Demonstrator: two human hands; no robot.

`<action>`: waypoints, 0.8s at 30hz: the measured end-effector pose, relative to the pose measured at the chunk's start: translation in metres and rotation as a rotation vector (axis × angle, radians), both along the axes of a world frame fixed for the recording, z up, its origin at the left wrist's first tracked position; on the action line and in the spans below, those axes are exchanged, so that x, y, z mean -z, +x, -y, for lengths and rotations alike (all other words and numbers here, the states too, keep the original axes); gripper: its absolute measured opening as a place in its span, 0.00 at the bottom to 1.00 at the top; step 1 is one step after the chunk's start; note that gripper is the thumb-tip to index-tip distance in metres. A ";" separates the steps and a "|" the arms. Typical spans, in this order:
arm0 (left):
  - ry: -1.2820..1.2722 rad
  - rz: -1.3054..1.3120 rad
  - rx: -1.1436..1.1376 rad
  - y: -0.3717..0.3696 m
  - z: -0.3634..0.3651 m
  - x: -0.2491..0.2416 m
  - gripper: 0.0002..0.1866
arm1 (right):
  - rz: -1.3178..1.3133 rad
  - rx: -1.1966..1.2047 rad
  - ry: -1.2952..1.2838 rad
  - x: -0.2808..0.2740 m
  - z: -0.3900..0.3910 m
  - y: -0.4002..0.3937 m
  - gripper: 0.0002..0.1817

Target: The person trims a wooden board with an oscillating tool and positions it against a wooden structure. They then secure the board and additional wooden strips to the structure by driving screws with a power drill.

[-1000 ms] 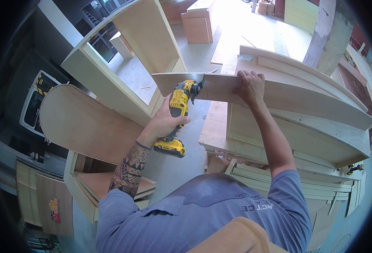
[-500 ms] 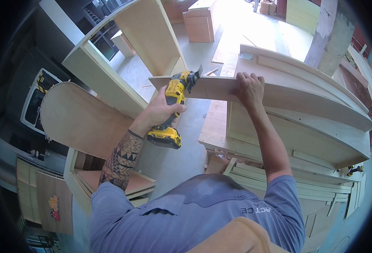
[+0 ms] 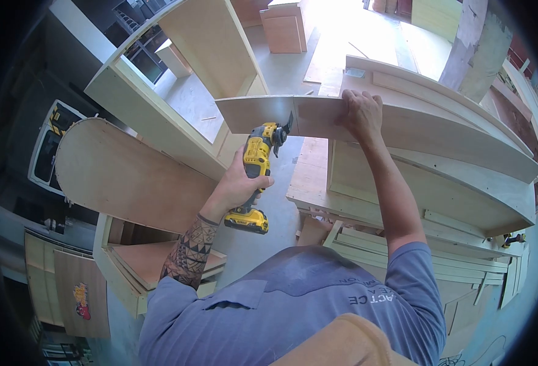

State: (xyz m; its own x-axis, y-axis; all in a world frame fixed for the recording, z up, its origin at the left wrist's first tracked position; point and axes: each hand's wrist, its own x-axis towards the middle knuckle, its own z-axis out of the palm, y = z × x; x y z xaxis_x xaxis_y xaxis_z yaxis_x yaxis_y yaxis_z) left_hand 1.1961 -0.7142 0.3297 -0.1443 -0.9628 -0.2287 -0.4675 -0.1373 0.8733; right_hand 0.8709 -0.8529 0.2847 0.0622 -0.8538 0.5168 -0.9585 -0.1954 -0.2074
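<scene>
My left hand (image 3: 235, 186) is wrapped around the grip of a yellow and black cordless oscillating multi-tool (image 3: 256, 155), its battery towards me. The tool's flat blade (image 3: 289, 124) points up and overlaps the face of a long plywood strip (image 3: 427, 133). A thin line crosses the strip just beside the blade. My right hand (image 3: 361, 114) grips the strip's upper edge, fingers curled over it, to the right of the line. The strip's left end sticks out past the bench, and its other end runs far to the right.
Below the strip, a curved plywood frame (image 3: 415, 177) lies over stacked strips on the right. A tall open plywood frame (image 3: 159, 116) stands at left, beside a round-ended panel (image 3: 122, 174). A concrete pillar (image 3: 470, 58) rises at back right. Another yellow tool (image 3: 513, 240) lies at far right.
The multi-tool has come down and slightly right, so its blade now overlaps the strip's face instead of rising above its edge. The strip has tilted, showing more of its face.
</scene>
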 end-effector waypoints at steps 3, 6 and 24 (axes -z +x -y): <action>0.006 0.017 0.014 -0.001 0.008 0.002 0.59 | -0.005 0.011 0.000 -0.002 -0.001 0.000 0.28; 0.031 0.077 0.009 -0.003 0.007 -0.003 0.54 | -0.005 0.009 -0.011 0.001 -0.002 0.000 0.28; -0.011 0.096 0.029 -0.004 0.019 -0.003 0.57 | -0.008 0.002 0.000 -0.006 -0.007 0.002 0.28</action>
